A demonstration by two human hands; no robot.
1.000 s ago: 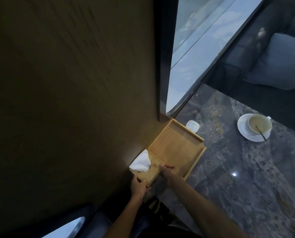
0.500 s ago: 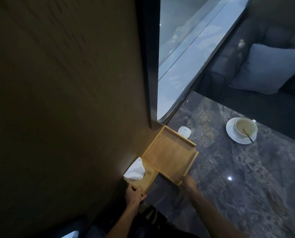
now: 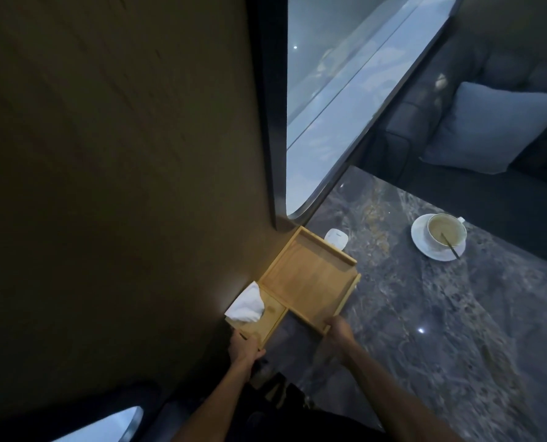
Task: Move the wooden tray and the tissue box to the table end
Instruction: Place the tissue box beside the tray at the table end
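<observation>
A square wooden tray (image 3: 310, 279) lies on the dark marble table (image 3: 425, 314), pushed against the brown wall. A wooden tissue box (image 3: 267, 322) with a white tissue (image 3: 245, 306) sticking out sits at the tray's near left corner, also against the wall. My left hand (image 3: 243, 346) grips the near end of the tissue box. My right hand (image 3: 337, 328) holds the tray's near right corner. The tray holds nothing.
A small white device (image 3: 336, 238) lies just behind the tray's far edge. A white cup and saucer (image 3: 439, 239) with a spoon stand further right. A window (image 3: 329, 106) rises behind the table; a grey sofa with a cushion (image 3: 492, 126) lies beyond.
My right hand moved from the tray's near edge beside the tissue box to the tray's near right corner. My left hand stayed on the tissue box. The camera view shifted slightly.
</observation>
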